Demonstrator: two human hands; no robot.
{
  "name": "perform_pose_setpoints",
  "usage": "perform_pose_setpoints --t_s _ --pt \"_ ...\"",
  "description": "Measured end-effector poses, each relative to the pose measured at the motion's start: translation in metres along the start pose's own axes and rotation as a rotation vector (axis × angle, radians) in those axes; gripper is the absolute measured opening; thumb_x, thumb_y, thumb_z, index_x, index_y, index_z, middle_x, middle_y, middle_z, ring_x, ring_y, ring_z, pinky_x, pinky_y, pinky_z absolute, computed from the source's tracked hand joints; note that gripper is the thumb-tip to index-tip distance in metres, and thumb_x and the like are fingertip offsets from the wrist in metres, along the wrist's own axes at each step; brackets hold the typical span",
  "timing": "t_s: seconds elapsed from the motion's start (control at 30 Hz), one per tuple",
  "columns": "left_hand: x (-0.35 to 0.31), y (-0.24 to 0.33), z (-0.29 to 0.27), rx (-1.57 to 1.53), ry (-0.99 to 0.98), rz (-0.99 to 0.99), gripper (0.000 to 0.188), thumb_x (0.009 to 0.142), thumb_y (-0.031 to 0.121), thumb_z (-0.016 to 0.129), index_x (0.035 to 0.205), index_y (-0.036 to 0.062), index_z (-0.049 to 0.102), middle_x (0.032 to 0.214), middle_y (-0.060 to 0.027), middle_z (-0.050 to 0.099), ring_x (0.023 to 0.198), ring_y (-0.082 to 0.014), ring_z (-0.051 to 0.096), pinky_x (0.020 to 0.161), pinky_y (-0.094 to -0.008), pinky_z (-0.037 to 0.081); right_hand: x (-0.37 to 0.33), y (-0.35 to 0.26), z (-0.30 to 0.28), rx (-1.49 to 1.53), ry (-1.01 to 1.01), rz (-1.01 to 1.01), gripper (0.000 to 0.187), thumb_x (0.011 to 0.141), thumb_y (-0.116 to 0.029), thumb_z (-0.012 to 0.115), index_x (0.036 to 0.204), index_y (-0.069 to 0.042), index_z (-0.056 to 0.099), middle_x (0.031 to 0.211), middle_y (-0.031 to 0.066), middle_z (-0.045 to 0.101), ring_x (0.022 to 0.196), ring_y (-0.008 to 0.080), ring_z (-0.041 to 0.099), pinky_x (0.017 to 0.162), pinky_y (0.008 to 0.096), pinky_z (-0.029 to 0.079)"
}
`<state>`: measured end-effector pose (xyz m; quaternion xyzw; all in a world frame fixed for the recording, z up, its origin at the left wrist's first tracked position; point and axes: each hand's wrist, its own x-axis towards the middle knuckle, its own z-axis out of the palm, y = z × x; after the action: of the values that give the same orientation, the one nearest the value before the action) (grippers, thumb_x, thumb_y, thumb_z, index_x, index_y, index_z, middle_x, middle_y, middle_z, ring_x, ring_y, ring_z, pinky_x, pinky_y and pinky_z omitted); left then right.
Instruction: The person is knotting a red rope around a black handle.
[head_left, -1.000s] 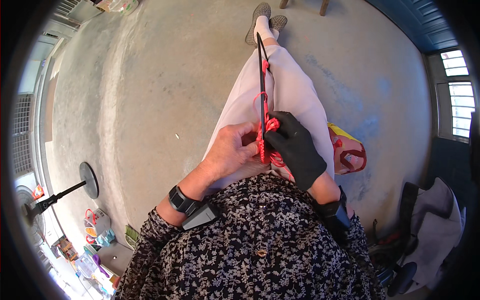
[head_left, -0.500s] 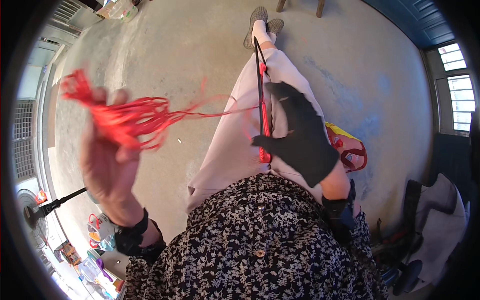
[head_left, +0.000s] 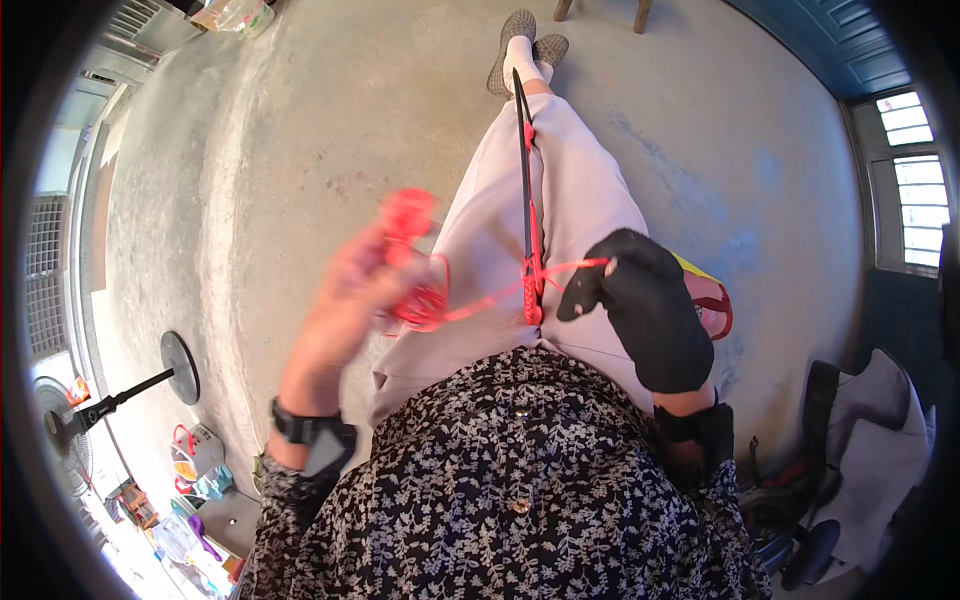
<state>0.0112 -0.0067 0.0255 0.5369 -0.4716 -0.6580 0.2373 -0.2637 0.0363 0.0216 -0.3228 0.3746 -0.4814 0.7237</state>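
My left hand (head_left: 345, 300), blurred by motion, is closed around a bundle of red cord (head_left: 408, 212) that sticks out above and below the fingers. From the bundle a strand (head_left: 480, 304) runs right to a long, narrow dark strip or loop (head_left: 523, 170) lying lengthwise over my legs. Red cord is braided or knotted (head_left: 531, 300) onto the strip's near end, and a smaller red part sits farther up. In a black glove with bare fingertips, my right hand (head_left: 655, 315) pinches a red strand just right of the strip.
Beside my right leg is a red and yellow bag or package (head_left: 710, 300). A grey padded thing (head_left: 880, 460) stands at the lower right. On the left are a stand with a round black base (head_left: 180, 368), a fan and a bucket (head_left: 198, 450). Stool legs (head_left: 640, 15) show at the top.
My left hand has come right and inward with the cord bundle, near the strip. My right hand has moved slightly right and down, its fingers now closed on a strand.
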Motion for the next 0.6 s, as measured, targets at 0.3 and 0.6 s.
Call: perform_pose_setpoints --t_s 0.3,0.6 --pt "0.030 -0.035 0.072 0.475 0.064 0.256 0.040 0.076 0.017 0.072 0.110 0.0021 0.057 0.070 -0.0046 0.061 0.064 -0.0121 0.058 0.062 -0.0280 0.049 -0.025 -0.006 0.024 0.039 0.180 -0.029 0.015 0.093 -0.010 0.048 0.094 0.001 0.058 0.072 0.0022 0.050 0.066 0.0109 0.049 0.062 0.0239 0.041" --pt "0.034 -0.005 0.019 -0.447 0.031 0.157 0.018 0.096 0.011 0.053 0.112 0.0040 0.054 0.094 -0.0096 0.067 0.076 -0.0129 0.065 0.063 -0.0236 0.052 0.007 0.007 -0.038 -0.739 0.517 -0.317 0.017 0.092 -0.012 0.057 0.106 -0.004 0.062 0.085 0.0024 0.062 0.072 0.0074 0.053 0.065 0.0244 0.044"
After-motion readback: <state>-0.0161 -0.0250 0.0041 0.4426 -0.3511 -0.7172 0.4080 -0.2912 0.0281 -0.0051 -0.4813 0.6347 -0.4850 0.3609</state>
